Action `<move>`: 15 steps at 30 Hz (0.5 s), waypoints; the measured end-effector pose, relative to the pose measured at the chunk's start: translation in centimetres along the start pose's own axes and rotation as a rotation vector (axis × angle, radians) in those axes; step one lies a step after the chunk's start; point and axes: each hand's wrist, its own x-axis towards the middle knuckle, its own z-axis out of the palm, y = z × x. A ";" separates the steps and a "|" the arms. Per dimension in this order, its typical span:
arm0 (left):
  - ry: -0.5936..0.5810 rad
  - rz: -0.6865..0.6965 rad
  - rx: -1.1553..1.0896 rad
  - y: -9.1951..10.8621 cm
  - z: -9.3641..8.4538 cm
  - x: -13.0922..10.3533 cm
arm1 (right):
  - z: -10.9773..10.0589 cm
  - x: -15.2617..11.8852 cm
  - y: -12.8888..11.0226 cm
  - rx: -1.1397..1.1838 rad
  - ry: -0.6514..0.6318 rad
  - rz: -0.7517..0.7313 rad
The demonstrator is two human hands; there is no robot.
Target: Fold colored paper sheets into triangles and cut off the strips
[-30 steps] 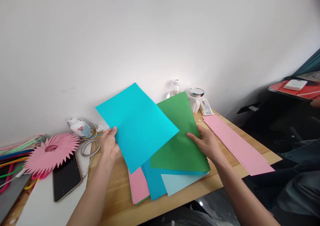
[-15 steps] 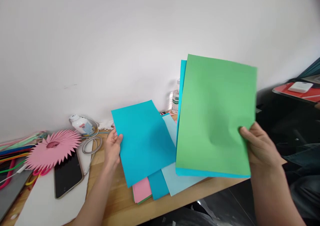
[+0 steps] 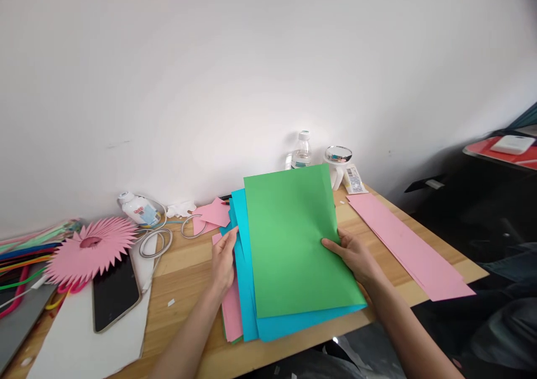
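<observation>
A green sheet (image 3: 293, 245) lies over blue sheets (image 3: 247, 289), tilted above the table's front middle. My right hand (image 3: 350, 253) pinches the right edge of the green and blue sheets, thumb on top. At their left edge, my left hand (image 3: 224, 256) has its fingers closed on the blue sheets; its fingertips are partly hidden. Beneath the left side, pink sheets (image 3: 233, 312) show on the table, with a thin green edge under them.
Pink strips (image 3: 411, 247) lie at the right. Behind stand a bottle (image 3: 302, 150) and a mug (image 3: 335, 172). On the left are a pink folded paper ring (image 3: 90, 247), a phone (image 3: 115, 292), a white bottle (image 3: 140, 208), a cable and pink scraps (image 3: 213, 214).
My right hand has brought the green and blue sheets down and left, over the pile. My left hand has moved right, its blue sheet now together with the others. The pink strips and mug have come into view.
</observation>
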 end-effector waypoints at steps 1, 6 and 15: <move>0.006 0.003 0.008 0.0 0.0 0.0 | -0.1 -0.1 0.0 0.007 -0.003 0.005; 0.007 0.033 0.082 -0.6 0.1 -0.1 | 0.2 -0.4 -0.1 0.022 -0.010 0.000; -0.029 0.054 0.069 -0.9 0.1 -0.4 | 0.6 -0.3 -0.1 -0.044 0.014 -0.028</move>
